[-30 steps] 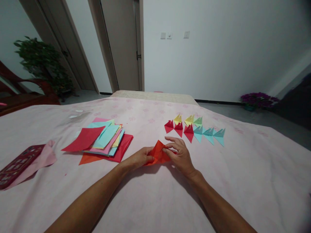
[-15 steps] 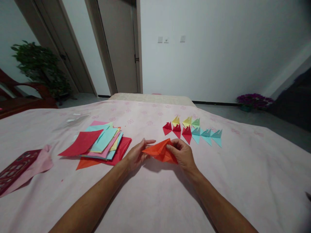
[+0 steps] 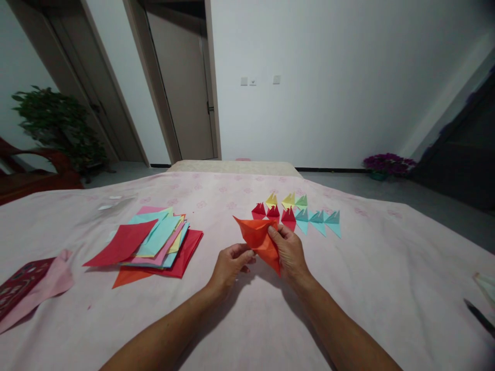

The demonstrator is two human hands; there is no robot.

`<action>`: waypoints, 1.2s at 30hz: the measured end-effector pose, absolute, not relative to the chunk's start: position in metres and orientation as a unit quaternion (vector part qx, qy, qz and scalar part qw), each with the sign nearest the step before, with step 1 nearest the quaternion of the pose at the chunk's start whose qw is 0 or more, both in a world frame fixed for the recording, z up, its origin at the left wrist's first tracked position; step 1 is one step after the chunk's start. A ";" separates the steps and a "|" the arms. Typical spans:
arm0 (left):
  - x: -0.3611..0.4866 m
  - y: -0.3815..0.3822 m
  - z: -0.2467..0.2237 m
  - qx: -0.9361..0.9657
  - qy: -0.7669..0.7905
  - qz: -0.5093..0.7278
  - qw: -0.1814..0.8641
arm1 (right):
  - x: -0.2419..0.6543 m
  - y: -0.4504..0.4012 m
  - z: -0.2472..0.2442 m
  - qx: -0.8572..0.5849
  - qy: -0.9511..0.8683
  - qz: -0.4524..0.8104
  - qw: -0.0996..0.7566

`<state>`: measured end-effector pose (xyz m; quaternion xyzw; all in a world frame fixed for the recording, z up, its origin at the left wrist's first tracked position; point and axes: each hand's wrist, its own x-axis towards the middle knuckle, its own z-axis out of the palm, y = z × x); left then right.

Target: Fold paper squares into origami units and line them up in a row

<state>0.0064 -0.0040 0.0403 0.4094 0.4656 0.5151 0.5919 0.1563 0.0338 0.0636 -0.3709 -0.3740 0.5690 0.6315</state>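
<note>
Orange paper got spun round compared with half a second ago: its long tip was aimed left, and now one corner sticks up to the upper left while another points down toward the worktop. Left hand has shifted too, from beside that left tip to the lower left edge of the sheet, fingers curled and thumb up against the paper or right next to it. Can't tell if it's actually pinching anything. Right hand definitely has a grip, thumb pressed on the front near the right side. So the folded sheet is up between both hands, around the middle of the worktop.

Just beyond the paper and off to the right are the little folded birds: three red ones, three light blue, two yellow and a green one. Over on the left there's a messy pile of coloured paper, red sheet on top, orange corner poking out underneath. Further left, a dark red patterned thing lies on some pink material.
</note>
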 end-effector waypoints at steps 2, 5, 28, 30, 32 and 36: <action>0.007 -0.002 0.041 0.403 0.466 0.527 0.586 | 0.157 0.035 0.061 -0.379 -0.381 0.570 0.622; 0.006 -0.002 0.039 0.396 0.467 0.545 0.573 | 0.159 0.037 0.054 -0.406 -0.421 0.546 0.600; -0.015 0.020 0.023 0.224 0.436 0.654 0.576 | 0.160 0.043 0.028 -0.476 -0.700 0.277 0.455; -0.022 0.024 0.024 0.266 0.444 0.665 0.537 | 0.160 0.042 0.031 -0.453 -0.688 0.338 0.454; -0.032 0.027 0.027 0.317 0.476 0.652 0.497 | 0.161 0.042 0.033 -0.447 -0.673 0.375 0.454; -0.056 0.035 0.031 0.419 0.513 0.572 0.484 | 0.166 0.047 0.031 -0.457 -0.662 0.383 0.454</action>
